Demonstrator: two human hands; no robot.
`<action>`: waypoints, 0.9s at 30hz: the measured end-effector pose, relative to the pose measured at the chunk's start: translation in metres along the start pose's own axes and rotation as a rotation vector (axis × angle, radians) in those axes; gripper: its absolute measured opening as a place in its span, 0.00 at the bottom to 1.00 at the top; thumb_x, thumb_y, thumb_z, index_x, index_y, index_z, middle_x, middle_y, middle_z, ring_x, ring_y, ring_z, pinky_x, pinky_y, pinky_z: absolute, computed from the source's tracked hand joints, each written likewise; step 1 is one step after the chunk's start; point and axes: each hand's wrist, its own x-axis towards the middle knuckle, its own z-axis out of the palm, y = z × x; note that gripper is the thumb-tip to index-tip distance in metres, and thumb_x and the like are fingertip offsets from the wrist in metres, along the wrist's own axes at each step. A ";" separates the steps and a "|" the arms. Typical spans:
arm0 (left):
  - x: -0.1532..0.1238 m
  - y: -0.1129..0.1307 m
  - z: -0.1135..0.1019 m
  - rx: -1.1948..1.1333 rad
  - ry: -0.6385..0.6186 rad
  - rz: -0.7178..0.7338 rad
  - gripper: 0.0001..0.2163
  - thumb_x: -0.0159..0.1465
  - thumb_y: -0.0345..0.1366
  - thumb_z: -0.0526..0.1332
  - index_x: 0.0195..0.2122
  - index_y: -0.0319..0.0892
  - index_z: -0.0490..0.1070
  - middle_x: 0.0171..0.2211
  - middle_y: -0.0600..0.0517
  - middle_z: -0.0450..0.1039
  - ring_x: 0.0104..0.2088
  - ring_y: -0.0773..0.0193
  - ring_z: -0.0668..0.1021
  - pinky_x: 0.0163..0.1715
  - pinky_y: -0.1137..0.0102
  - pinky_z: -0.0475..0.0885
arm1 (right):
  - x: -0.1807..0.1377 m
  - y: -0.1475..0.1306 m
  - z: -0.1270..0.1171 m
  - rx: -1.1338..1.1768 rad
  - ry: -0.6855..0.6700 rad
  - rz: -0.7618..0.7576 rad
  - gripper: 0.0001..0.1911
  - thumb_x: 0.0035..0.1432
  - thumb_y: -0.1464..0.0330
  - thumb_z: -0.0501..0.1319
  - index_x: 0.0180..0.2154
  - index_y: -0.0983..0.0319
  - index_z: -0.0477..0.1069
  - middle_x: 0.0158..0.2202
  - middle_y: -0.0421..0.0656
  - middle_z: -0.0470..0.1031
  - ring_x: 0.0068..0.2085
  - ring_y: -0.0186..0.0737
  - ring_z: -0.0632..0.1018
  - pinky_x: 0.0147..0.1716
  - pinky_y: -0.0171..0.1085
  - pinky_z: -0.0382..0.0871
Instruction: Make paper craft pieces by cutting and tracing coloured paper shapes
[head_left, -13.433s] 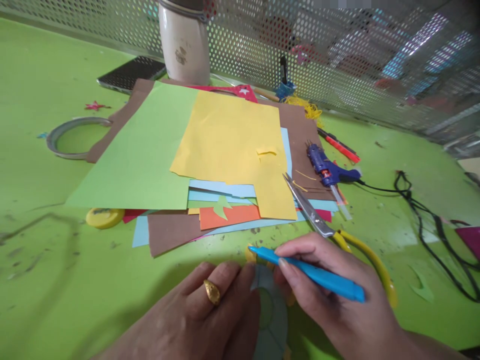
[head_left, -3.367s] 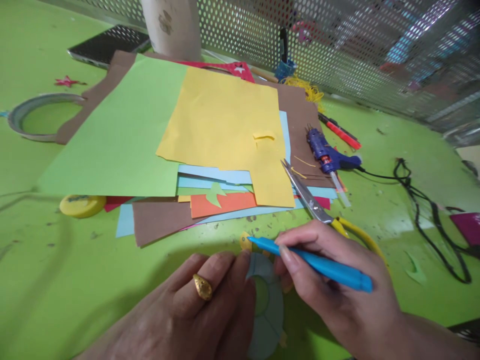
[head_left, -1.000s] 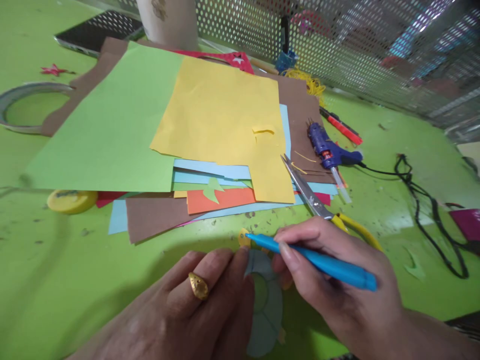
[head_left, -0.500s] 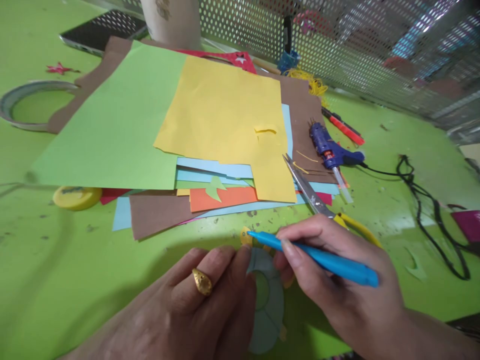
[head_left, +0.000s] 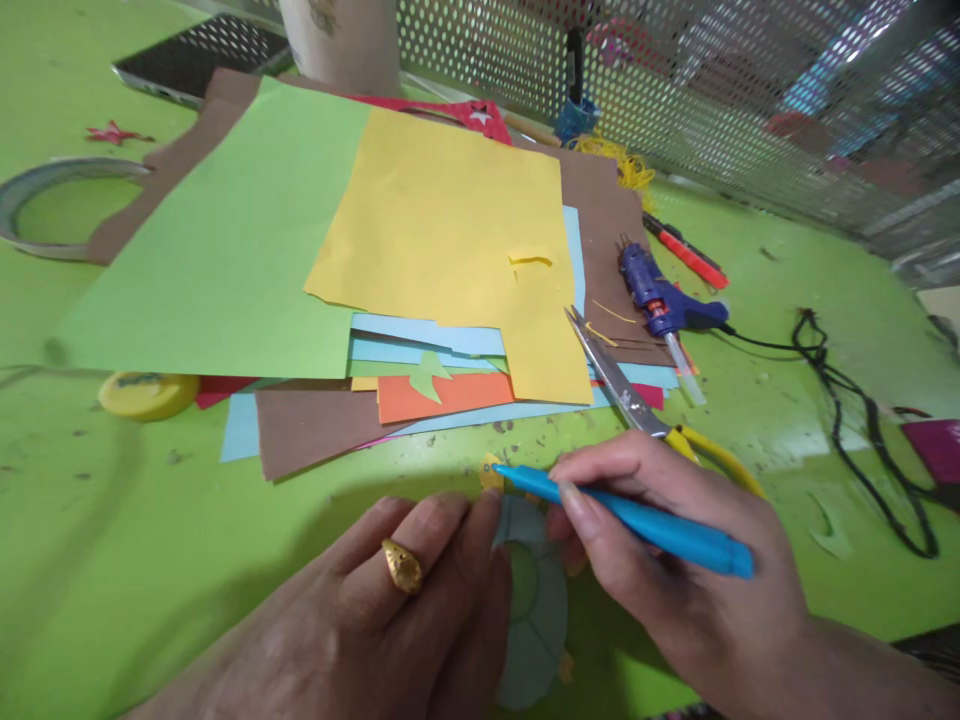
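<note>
My right hand is closed around a bright blue felt-tip pen. Its tip meets a small yellow paper head that carries two tiny dot-like eyes. The head belongs to a paper turtle with a pale blue oval shell, a green round centre and drawn lines. Small yellow bits show at the shell's edge. My left hand, with a gold ring, is closed on the turtle's left side. It hides that part of the shell and the ends of its own fingers.
Scissors with yellow handles lie beyond my right hand, near yellow paper and green paper. Further right are a blue glue gun, a red cutter and a black cord. A tape roll lies left.
Almost nothing differs. The pen and right hand have shifted very slightly, with the tip still at the yellow head. My left hand stays on the turtle.
</note>
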 end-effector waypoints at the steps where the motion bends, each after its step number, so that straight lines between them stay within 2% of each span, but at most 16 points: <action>1: -0.001 0.001 0.001 -0.001 0.006 -0.004 0.12 0.66 0.39 0.52 0.46 0.41 0.69 0.48 0.48 0.72 0.49 0.55 0.69 0.54 0.63 0.63 | 0.000 0.000 0.000 0.006 -0.003 0.002 0.06 0.54 0.75 0.64 0.31 0.59 0.71 0.21 0.35 0.76 0.19 0.31 0.76 0.18 0.27 0.71; 6: -0.004 0.004 0.004 -0.025 0.007 -0.079 0.13 0.67 0.38 0.49 0.46 0.41 0.68 0.49 0.48 0.71 0.50 0.54 0.69 0.55 0.61 0.61 | -0.001 0.003 0.000 -0.009 -0.007 -0.003 0.05 0.55 0.74 0.63 0.32 0.58 0.71 0.22 0.35 0.77 0.20 0.32 0.77 0.17 0.26 0.70; 13: 0.000 -0.004 0.000 -0.008 -0.008 0.042 0.13 0.65 0.39 0.53 0.47 0.41 0.70 0.49 0.48 0.72 0.52 0.56 0.68 0.61 0.64 0.56 | -0.002 0.004 -0.001 -0.002 0.045 -0.003 0.04 0.57 0.72 0.61 0.31 0.57 0.70 0.21 0.34 0.77 0.20 0.32 0.78 0.16 0.26 0.70; 15: 0.001 -0.004 -0.001 -0.011 -0.016 0.023 0.12 0.65 0.39 0.53 0.46 0.40 0.70 0.49 0.48 0.72 0.53 0.56 0.68 0.61 0.64 0.55 | -0.002 0.004 -0.001 0.002 0.048 0.003 0.05 0.57 0.72 0.62 0.31 0.57 0.70 0.22 0.35 0.78 0.21 0.32 0.79 0.16 0.26 0.70; 20: -0.002 -0.004 0.000 -0.011 -0.016 0.029 0.14 0.66 0.41 0.54 0.48 0.40 0.70 0.49 0.47 0.72 0.51 0.54 0.70 0.58 0.63 0.59 | -0.002 0.005 -0.001 0.029 0.046 0.011 0.04 0.58 0.72 0.61 0.32 0.57 0.71 0.22 0.35 0.78 0.21 0.33 0.79 0.15 0.27 0.68; 24: -0.005 -0.001 0.001 -0.023 -0.040 0.026 0.13 0.65 0.38 0.55 0.49 0.39 0.69 0.50 0.46 0.71 0.52 0.53 0.69 0.57 0.62 0.63 | -0.002 0.005 -0.002 0.112 0.050 0.023 0.03 0.59 0.71 0.61 0.34 0.57 0.72 0.22 0.35 0.77 0.21 0.30 0.77 0.17 0.25 0.70; 27: -0.007 0.003 0.001 -0.078 -0.077 -0.038 0.12 0.66 0.34 0.53 0.49 0.40 0.68 0.51 0.47 0.71 0.52 0.53 0.70 0.54 0.60 0.67 | -0.002 0.005 -0.002 0.253 0.063 0.045 0.03 0.62 0.70 0.60 0.35 0.58 0.71 0.23 0.35 0.76 0.23 0.29 0.76 0.22 0.25 0.73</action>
